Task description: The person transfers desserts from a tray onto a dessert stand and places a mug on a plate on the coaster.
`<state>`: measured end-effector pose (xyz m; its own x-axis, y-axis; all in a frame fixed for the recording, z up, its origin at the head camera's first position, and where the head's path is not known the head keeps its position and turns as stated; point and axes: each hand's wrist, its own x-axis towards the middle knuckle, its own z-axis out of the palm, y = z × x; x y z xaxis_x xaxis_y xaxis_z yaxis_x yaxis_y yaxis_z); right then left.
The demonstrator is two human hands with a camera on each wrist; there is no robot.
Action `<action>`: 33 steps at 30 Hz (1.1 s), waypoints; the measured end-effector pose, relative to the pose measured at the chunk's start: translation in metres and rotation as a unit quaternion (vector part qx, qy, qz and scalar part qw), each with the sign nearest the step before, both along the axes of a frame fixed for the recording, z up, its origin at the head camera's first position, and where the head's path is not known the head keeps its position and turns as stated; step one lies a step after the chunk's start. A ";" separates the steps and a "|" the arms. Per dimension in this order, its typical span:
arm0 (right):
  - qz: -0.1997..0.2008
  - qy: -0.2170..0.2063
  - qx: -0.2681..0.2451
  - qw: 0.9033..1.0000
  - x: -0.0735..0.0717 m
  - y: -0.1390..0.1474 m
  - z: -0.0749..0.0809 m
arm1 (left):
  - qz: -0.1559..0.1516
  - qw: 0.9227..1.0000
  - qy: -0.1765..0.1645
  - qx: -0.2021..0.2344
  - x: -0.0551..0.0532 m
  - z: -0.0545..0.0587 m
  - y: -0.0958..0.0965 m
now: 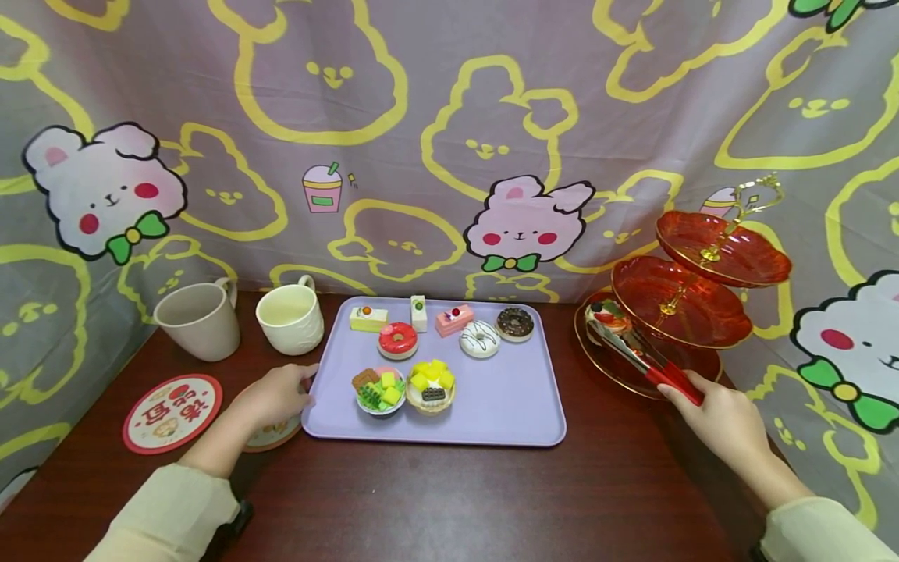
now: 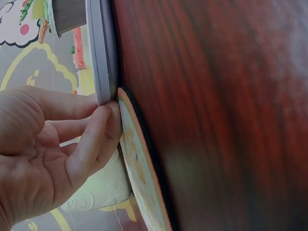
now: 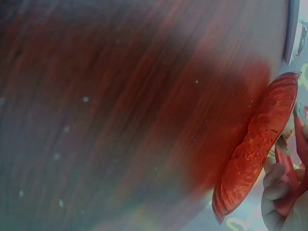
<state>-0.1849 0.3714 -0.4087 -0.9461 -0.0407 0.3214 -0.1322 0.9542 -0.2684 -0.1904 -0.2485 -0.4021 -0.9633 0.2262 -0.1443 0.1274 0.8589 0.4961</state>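
My left hand (image 1: pixel 276 396) pinches the left rim of a lilac tray (image 1: pixel 506 410) between thumb and fingers; the left wrist view shows the thumb at the tray edge (image 2: pixel 102 57). On the tray sit a red donut (image 1: pixel 397 341), a white donut (image 1: pixel 480 340), a chocolate donut (image 1: pixel 516 323), small cake slices and two fruit-topped cups. At the right, my right hand (image 1: pixel 726 421) grips red-handled tongs (image 1: pixel 676 381). Their metal tips are at a fruit tart (image 1: pixel 607 318), over the bottom plate (image 1: pixel 635 376) of a red tiered stand (image 1: pixel 702 316).
Left of the tray stand a grey mug (image 1: pixel 200 324) and a cream mug (image 1: pixel 290 318). A red-rimmed round coaster (image 1: pixel 172 414) lies before them, and another coaster (image 1: pixel 275 435) is partly under my left arm. A patterned cloth (image 1: pixel 407 164) hangs behind the brown table (image 1: pixel 449 507).
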 end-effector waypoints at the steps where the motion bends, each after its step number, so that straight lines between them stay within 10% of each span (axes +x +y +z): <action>1: 0.000 -0.001 0.000 1.000 -0.001 0.000 0.000 | 0.000 1.000 0.000 0.000 0.000 0.000 0.000; 33: -0.020 -0.029 0.010 0.999 0.001 0.006 0.000 | 0.009 1.000 -0.004 0.019 0.004 0.003 0.002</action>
